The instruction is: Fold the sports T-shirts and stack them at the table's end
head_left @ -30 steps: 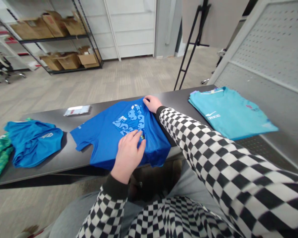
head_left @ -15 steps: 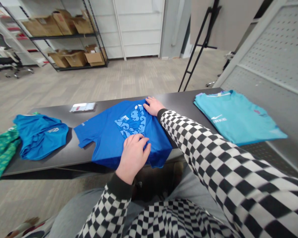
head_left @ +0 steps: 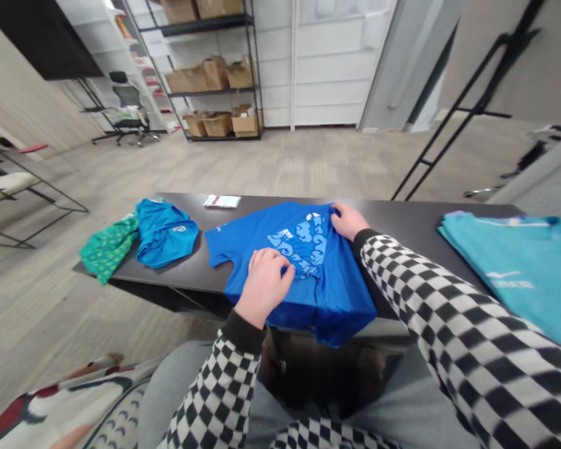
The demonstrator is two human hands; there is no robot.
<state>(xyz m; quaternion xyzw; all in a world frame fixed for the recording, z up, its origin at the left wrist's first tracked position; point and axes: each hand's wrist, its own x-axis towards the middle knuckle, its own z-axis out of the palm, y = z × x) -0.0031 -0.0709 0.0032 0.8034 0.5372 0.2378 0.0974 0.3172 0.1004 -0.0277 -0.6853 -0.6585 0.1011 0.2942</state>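
A blue T-shirt (head_left: 247,231) with a lighter cloud-pattern print lies spread across the dark table, its near part hanging over the front edge. My left hand (head_left: 267,282) is closed, thumb against fingers, pinching the fabric just below the print. At the far right of the print, my right hand (head_left: 348,221) grips the shirt near its far edge. A crease runs through the cloth between the two hands. The fingertips of both hands are partly hidden by cloth.
A crumpled blue garment (head_left: 164,236) and a green patterned garment (head_left: 110,246) lie at the table's left. Behind them is a flat clear packet (head_left: 222,201). Folded turquoise shirts (head_left: 523,255) are stacked at the right. A black stand (head_left: 453,118) rises beyond the table (head_left: 393,215).
My view has turned left. My fingers have closed on the shirt, both hands now pinching it. The cloth between them has bunched into a crease.
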